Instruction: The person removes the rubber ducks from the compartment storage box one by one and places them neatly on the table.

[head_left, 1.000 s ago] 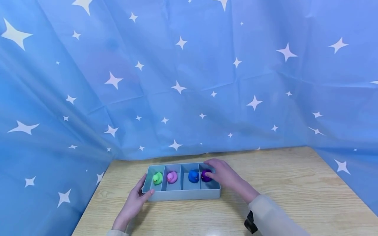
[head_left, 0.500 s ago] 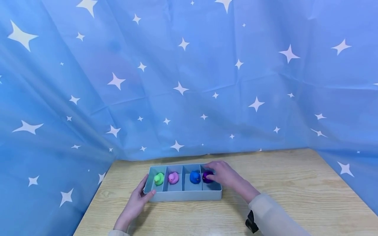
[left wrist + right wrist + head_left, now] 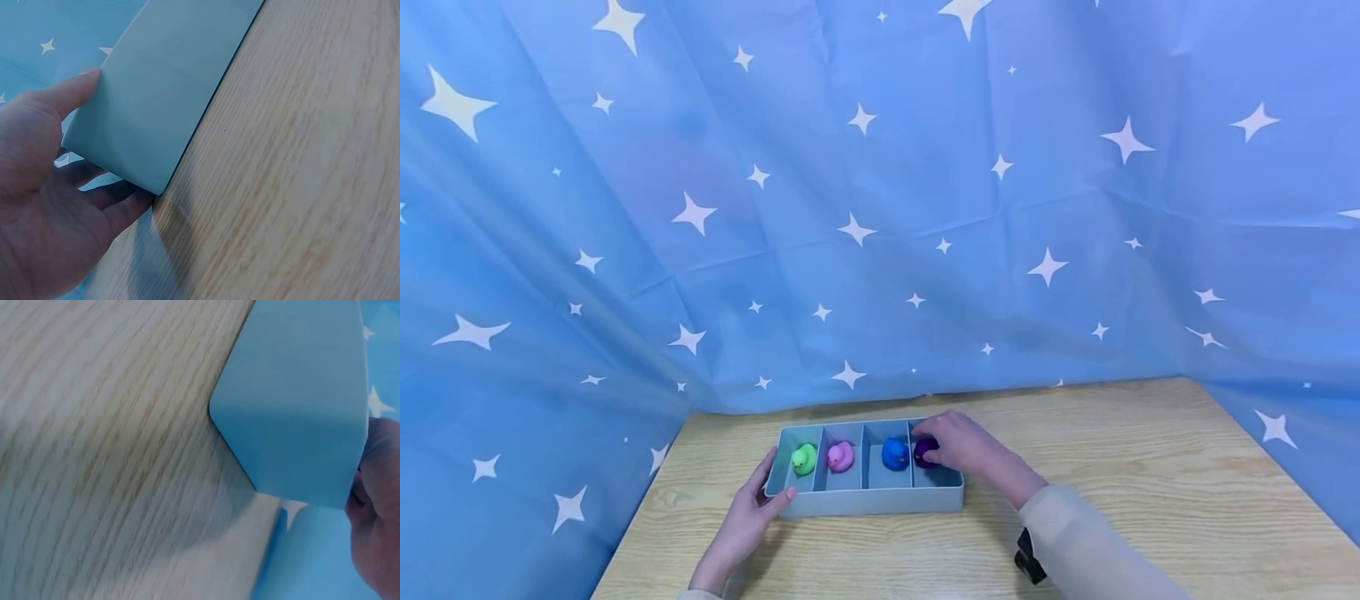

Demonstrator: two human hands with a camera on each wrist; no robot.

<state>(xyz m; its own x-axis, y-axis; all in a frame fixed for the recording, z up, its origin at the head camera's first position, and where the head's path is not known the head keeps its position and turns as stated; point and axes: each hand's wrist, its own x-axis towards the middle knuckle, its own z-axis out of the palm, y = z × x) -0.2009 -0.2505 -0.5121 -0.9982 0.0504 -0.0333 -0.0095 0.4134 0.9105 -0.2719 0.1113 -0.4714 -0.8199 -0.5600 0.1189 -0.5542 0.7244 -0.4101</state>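
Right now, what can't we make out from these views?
Head view: the right part of the purple duck, covered by the right hand.
Head view: fine face detail on the blue duck, too small.
Left wrist view: the inside of the tray, hidden by its outer wall.
Right wrist view: the right hand's fingertips, behind the tray.

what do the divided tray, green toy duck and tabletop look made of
Divided tray: probably plastic, matte; its walls are smooth and evenly coloured, with rounded corners.
Green toy duck: rubber or soft plastic, smooth-looking, judging by its rounded, uniformly bright body; too small to tell which.
Tabletop: wood or wood-look laminate, low sheen; streaky grain shows.
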